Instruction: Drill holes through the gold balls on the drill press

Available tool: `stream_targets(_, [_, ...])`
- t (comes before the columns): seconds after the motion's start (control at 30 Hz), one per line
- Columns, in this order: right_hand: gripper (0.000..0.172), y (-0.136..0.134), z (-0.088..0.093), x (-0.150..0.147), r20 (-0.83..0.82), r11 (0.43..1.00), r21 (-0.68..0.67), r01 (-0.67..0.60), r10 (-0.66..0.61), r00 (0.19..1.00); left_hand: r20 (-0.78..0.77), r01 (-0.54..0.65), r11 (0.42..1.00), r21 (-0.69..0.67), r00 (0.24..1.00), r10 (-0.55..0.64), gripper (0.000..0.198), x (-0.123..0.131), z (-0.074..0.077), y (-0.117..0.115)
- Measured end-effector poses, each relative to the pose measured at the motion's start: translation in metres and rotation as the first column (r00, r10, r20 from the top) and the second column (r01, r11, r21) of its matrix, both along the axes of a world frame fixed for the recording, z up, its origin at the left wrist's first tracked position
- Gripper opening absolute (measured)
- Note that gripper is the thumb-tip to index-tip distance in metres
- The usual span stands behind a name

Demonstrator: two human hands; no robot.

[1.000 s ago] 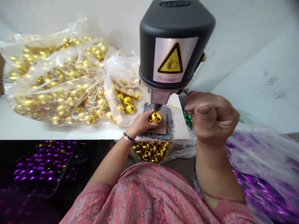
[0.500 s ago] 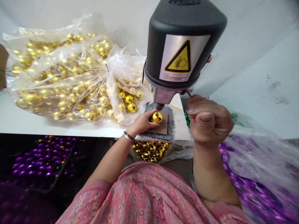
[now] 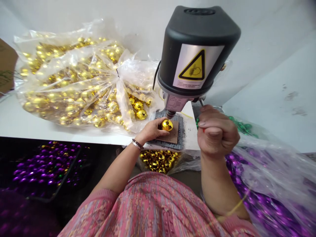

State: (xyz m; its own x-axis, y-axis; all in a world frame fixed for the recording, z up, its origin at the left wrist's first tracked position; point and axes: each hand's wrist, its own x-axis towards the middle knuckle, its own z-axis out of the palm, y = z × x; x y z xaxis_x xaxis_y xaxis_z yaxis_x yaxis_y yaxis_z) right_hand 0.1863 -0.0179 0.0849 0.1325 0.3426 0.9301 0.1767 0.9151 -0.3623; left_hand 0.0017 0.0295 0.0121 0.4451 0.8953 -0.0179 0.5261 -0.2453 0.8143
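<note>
Under the drill press [image 3: 197, 62], my left hand [image 3: 153, 129] grips a shiny gold faceted ball [image 3: 167, 125] between thumb and fingers. The ball rests on a brown board [image 3: 172, 135] laid over the grey drill base [image 3: 181, 131]. Just above the ball is the chuck [image 3: 170, 114], its bit pointing down at the ball's top; whether the tip is inside I cannot tell. My right hand [image 3: 217, 131] is closed around the feed lever [image 3: 201, 101] at the drill's right side, with a bit of red showing by the fingers.
A big clear bag [image 3: 71, 89] of gold balls lies on the white table [image 3: 14, 121]. More gold balls [image 3: 160, 160] sit below the table's front edge. Purple balls [image 3: 41, 164] lie lower left, a purple-filled bag [image 3: 266, 200] lower right. A cardboard box [image 3: 7, 65] stands far left.
The view has shifted slightly, so the drill appears lower in the picture. My right hand has moved a little left and down with the lever. My left hand still holds the ball.
</note>
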Motion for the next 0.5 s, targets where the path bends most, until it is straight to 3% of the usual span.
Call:
stream_targets(0.3, [0.018,0.000,-0.017,-0.004,-0.069,0.999,-0.023,0.047,-0.048,0.996,0.055,-0.005,0.999,-0.042,0.998,0.007,0.055,0.000,-0.006,0.002])
stream_targets(0.4, [0.023,-0.001,-0.001,-0.008,-0.130,0.998,-0.053,0.030,-0.037,0.991,0.048,-0.014,0.998,-0.053,0.999,0.017,0.059,0.001,-0.004,0.000])
stream_targets(0.5, [0.025,0.002,0.030,-0.013,-0.233,0.991,-0.123,0.048,-0.075,0.970,0.042,-0.029,0.999,-0.035,0.999,0.031,0.062,0.001,-0.003,-0.003])
